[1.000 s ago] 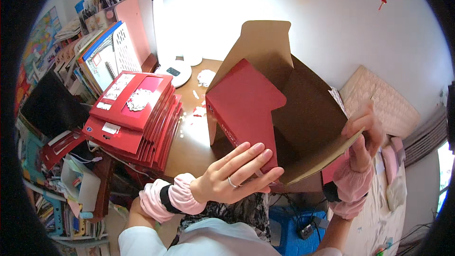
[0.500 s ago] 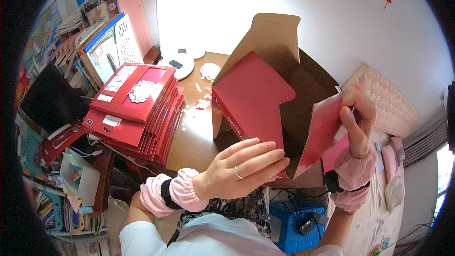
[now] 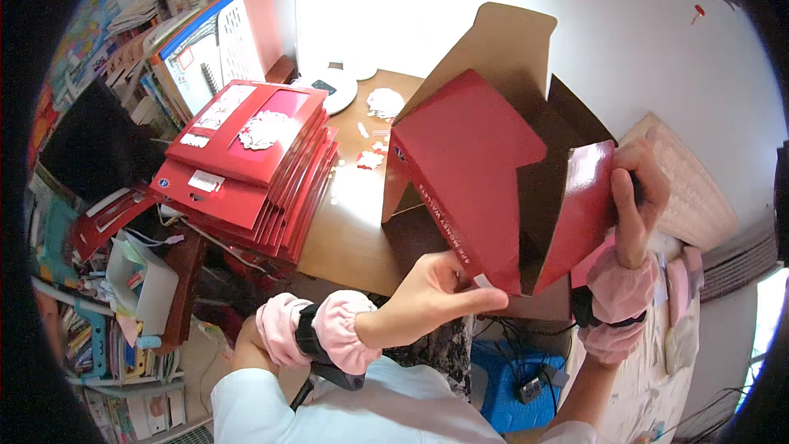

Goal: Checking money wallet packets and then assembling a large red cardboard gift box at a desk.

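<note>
In front of me an opened-out cardboard box (image 3: 472,156), glossy red on one face and plain brown on the other, stands with its flaps spread. My right hand (image 3: 639,189) pinches the outer edge of its right red flap (image 3: 579,197) between thumb and bent fingers. My left hand (image 3: 436,292) grips the box's lower edge, thumb stretched along the near side and fingers partly hidden behind the card. A small white patch (image 3: 483,281) shows beside the left thumb. To the left lies a tall stack of red card folders (image 3: 246,164) with white cut-out decorations.
Paper scraps (image 3: 371,156) lie on the wooden desk (image 3: 345,242) between the stack and box. Behind the stack stand upright files (image 3: 197,66) and a white round device (image 3: 329,90). Below right are a blue plastic stool (image 3: 501,386) and black cables (image 3: 526,345).
My left hand has gone from lying flat on the red face to gripping the lower edge. The right flap has swung, its glossy face turning more toward me. The whole view has shifted slightly.
</note>
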### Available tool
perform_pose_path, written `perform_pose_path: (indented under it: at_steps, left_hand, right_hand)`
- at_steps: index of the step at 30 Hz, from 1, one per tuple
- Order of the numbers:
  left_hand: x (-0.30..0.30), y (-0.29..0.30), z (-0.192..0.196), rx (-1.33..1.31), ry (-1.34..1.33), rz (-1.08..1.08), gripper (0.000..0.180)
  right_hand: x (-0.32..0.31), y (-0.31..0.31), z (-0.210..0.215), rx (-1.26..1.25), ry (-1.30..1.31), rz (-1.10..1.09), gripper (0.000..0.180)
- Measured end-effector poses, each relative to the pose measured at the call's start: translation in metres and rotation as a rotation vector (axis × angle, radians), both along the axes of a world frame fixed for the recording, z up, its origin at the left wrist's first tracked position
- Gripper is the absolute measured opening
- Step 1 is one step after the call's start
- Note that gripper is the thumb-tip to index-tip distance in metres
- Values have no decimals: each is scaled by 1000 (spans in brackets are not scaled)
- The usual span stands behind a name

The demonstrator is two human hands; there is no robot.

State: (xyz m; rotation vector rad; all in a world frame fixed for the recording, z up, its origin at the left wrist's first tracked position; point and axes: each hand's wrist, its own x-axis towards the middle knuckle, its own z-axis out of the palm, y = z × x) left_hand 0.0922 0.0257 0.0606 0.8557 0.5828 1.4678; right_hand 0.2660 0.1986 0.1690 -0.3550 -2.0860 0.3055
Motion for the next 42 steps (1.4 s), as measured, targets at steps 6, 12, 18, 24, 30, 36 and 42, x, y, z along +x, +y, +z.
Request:
perform_pose_path:
  at_steps: [6,12,18,24,30,36,42]
  left_hand:
    - [10,6,5,-133,71,93,22]
    - [15,9,11,-127,77,118,20]
    - [12,12,16,-209,27,57,30]
    - [11,14,16,-192,66,27,33]
    - [5,12,23,-252,140,11,35]
    - [9,8,15,-180,70,106,27]
    - [-9,14,11,-127,51,47,31]
  right_hand:
    - [1,-2,3,6,-39,-34,20]
    - [0,-3,9,-3,-120,-6,18]
    - [-6,-1,11,45,-253,-15,16]
    - [-10,-4,9,261,-359,-82,10]
    - [-9,-12,6,334,-377,-153,19]
    - [29,-10,12,193,-7,-235,32]
    - [76,23,22,-303,376,-82,25]
